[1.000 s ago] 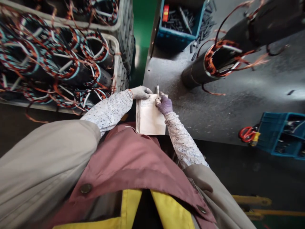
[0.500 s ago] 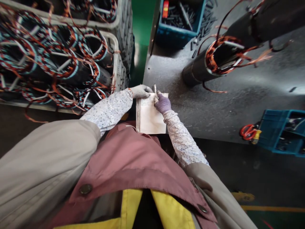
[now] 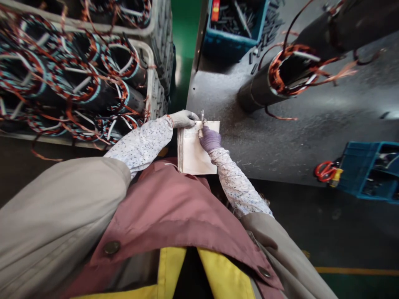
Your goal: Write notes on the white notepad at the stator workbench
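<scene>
A small white notepad (image 3: 196, 155) lies at the near edge of the grey workbench (image 3: 289, 133). My left hand (image 3: 183, 119), in a pale glove, presses down on the pad's top left corner. My right hand (image 3: 210, 138), in a purple glove, grips a pen (image 3: 202, 118) whose tip rests on the upper part of the page, where faint handwriting shows.
A dark cylindrical stator with copper windings (image 3: 280, 77) lies on the bench beyond the pad. Grey crates (image 3: 154, 83) at left hold several wound stators. A blue bin of dark parts (image 3: 233, 25) stands at the back, another blue bin (image 3: 370, 170) and red-handled scissors (image 3: 326, 170) at right.
My right hand with the pen has shifted slightly left and down across the page. My left hand stays on the pad's corner.
</scene>
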The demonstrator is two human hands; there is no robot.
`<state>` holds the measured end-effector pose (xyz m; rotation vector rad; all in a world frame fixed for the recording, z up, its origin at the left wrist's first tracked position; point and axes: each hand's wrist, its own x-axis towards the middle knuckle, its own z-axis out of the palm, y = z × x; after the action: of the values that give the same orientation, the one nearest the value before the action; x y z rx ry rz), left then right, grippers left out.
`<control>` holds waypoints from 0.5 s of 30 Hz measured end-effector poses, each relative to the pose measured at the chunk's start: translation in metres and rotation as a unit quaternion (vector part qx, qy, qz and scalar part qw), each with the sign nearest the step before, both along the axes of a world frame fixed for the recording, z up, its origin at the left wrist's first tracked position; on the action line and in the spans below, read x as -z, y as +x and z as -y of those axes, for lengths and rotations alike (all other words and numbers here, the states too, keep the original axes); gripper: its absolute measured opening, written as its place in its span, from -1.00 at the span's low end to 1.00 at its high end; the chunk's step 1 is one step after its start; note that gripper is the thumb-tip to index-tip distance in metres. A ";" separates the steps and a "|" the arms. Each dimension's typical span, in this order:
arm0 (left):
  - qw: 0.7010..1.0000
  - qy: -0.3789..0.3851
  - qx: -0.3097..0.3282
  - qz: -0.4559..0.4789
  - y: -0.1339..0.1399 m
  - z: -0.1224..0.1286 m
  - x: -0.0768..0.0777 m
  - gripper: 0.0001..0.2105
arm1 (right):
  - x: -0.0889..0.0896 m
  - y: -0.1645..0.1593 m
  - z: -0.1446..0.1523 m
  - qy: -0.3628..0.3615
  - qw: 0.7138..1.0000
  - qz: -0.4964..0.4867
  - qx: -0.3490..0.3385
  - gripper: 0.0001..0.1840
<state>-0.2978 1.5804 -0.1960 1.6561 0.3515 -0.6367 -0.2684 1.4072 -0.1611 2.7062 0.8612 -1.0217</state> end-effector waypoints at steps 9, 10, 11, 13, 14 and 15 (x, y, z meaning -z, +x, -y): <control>1.000 0.010 -0.011 0.008 -0.004 0.001 -0.001 -0.64 | 0.001 -0.006 0.000 -0.019 1.000 0.010 -0.013 -0.33; 1.000 0.008 -0.005 0.009 -0.004 0.001 0.001 -0.62 | 0.004 -0.006 0.001 -0.023 1.000 0.011 -0.012 -0.34; 1.000 0.005 0.001 0.010 -0.003 0.001 0.005 -0.60 | 0.007 -0.006 0.002 -0.026 0.999 0.016 -0.010 -0.34; 1.000 0.004 -0.004 0.009 0.001 0.001 0.010 -0.57 | 0.009 -0.007 0.005 -0.022 1.000 0.020 -0.010 -0.33; 1.000 0.006 -0.015 0.008 0.001 0.001 0.008 -0.55 | 0.007 -0.008 0.006 -0.017 1.000 0.013 -0.009 -0.33; 1.000 0.004 -0.023 0.010 0.001 0.001 0.003 -0.56 | 0.002 -0.010 0.006 -0.015 1.000 -0.002 -0.004 -0.34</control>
<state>-0.2966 1.5793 -0.1993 1.6571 0.3772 -0.5851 -0.2788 1.4014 -0.1629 2.6760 0.8494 -1.0292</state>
